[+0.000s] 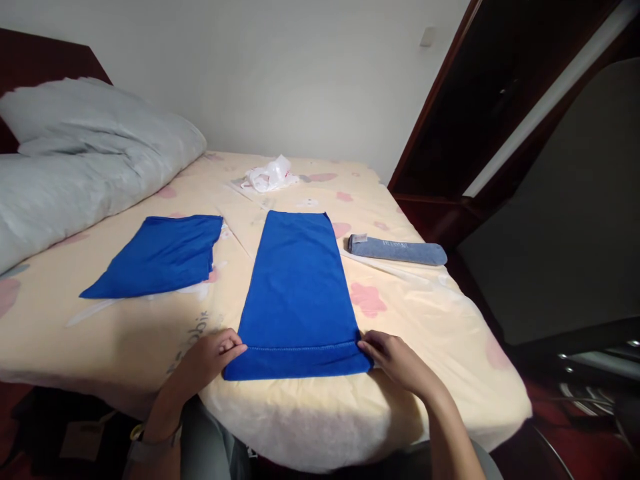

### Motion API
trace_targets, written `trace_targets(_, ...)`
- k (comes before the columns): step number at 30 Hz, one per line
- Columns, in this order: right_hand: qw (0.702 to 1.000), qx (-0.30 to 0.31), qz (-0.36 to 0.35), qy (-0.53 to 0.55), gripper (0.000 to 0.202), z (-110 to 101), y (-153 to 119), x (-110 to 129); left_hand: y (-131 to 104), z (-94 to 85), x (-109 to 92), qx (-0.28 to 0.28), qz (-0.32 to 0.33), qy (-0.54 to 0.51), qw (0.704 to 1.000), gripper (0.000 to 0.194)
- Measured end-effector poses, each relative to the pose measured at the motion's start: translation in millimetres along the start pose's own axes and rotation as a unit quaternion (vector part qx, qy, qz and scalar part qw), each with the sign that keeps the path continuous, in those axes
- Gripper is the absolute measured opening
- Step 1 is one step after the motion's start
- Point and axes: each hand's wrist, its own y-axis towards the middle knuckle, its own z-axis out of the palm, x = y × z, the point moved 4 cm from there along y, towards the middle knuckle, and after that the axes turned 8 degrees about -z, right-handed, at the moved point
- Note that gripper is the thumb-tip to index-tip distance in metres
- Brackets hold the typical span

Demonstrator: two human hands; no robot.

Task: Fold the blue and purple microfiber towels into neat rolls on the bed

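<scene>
Pinching at both sides of the near band of the blue cloth (300,280), with the left hand (227,347) on the left edge and the right hand (383,350) on the right edge, thumbs against fingers. Note the fingertips, partly hidden by curled fingers and fabric. See the blue cloth lying lengthwise on the bed (425,313), with a turned-up band and pale stitching across the near end. Cannot tell the number of layers from above. To the left, well apart, note the second blue cloth (160,257), folded unevenly, with an underside out of view. To the right, see the grey cloth roll (397,250), marked with lettering too small to read. Beyond the far end of the blue cloth, note the crumpled white plastic bag (270,175), with contents impossible to make out. At far left, see the grey duvet (90,147), cut off by the frame. Near the left hand, note sheet lettering, partly covered by the arm. At lower right, see only dark, blurred shapes.
</scene>
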Motion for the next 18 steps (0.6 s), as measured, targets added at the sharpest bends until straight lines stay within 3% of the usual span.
trace_targets(6, 0.997, -0.017, 0.047, -0.065, 0.031, 1.8, 1.3, -8.4, 0.0, 1.9, -0.5, -0.005, -0.002, 0.012, 1.000, 0.025)
trace_targets(12, 0.999, -0.033, -0.004, 0.039, 0.034, -4.3, -0.9, -2.7, -3.3, -10.9, -2.4, -0.049, 0.002, -0.101, 0.994, 0.026)
trace_targets(16, 0.999, -0.031, 0.024, 0.010, 0.032, 1.0, 4.3, -9.9, -3.8, -1.7, -1.7, 0.073, 0.011, -0.149, 0.986, 0.032)
trace_targets(18, 0.998, -0.038, 0.033, 0.023, 0.031, 4.0, 6.7, -11.1, -3.0, 3.1, 1.0, 0.099, 0.013, -0.151, 0.984, 0.034)
